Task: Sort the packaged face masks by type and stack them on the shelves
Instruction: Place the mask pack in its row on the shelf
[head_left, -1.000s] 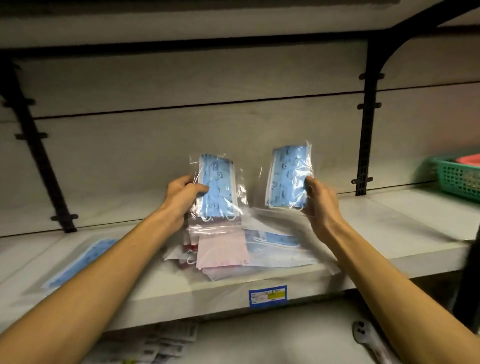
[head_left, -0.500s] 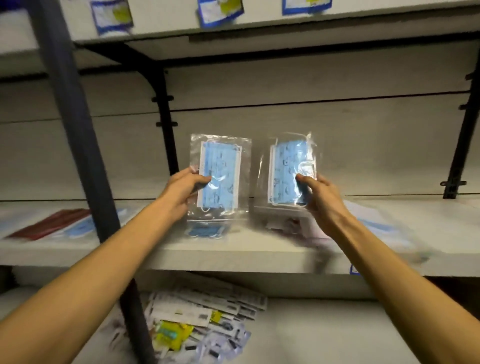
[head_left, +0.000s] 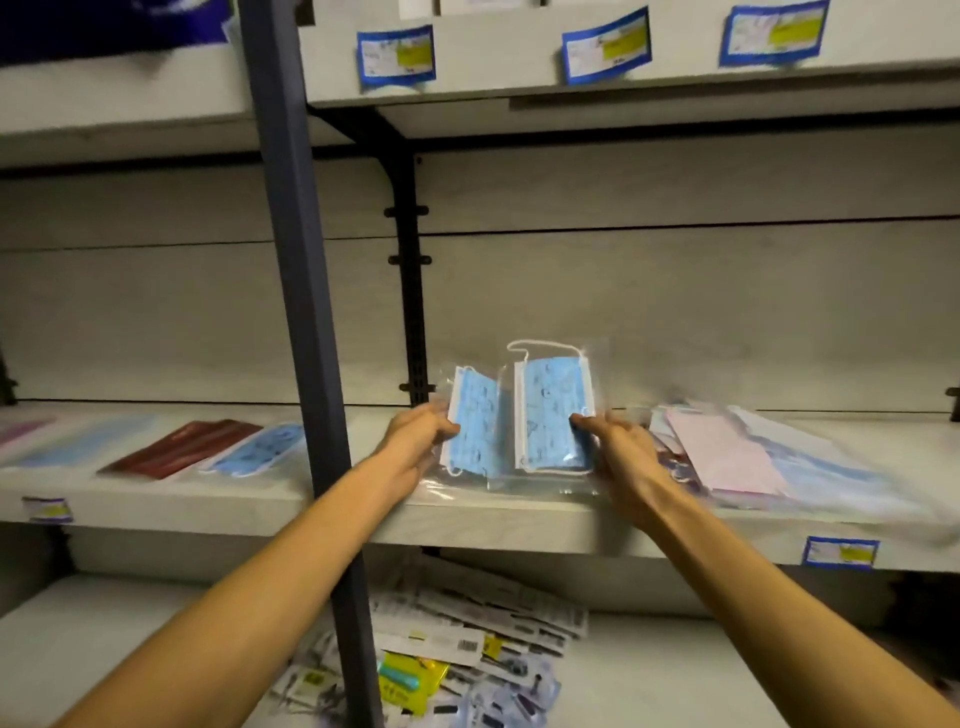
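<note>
I hold two packaged face masks up in front of the middle grey shelf (head_left: 519, 525), one in each hand. My left hand (head_left: 415, 441) pinches the left clear plastic packet of a pale blue printed mask (head_left: 475, 421) by its left edge, thumb over the front. My right hand (head_left: 618, 452) grips the right clear plastic packet of a pale blue printed mask (head_left: 553, 410) at its lower right corner, thumb on the front; its white ear loop shows at the top. The two packets stand nearly upright, side by side, their inner edges touching or overlapping, lower ends just above the shelf board.

To the right, lying on the same shelf, a loose pile of packaged masks (head_left: 727, 457), a pale pink one on top, blurred. To the left, past the dark blue-grey upright post (head_left: 296, 291), a dark red flat packet (head_left: 182, 447) lies beside a pale blue printed mask packet (head_left: 260, 452) on the neighbouring shelf. Blue-bordered price labels (head_left: 605, 44) hang on the edge of the shelf above. On the lower shelf sits a heap of small printed packets (head_left: 457, 654).
</note>
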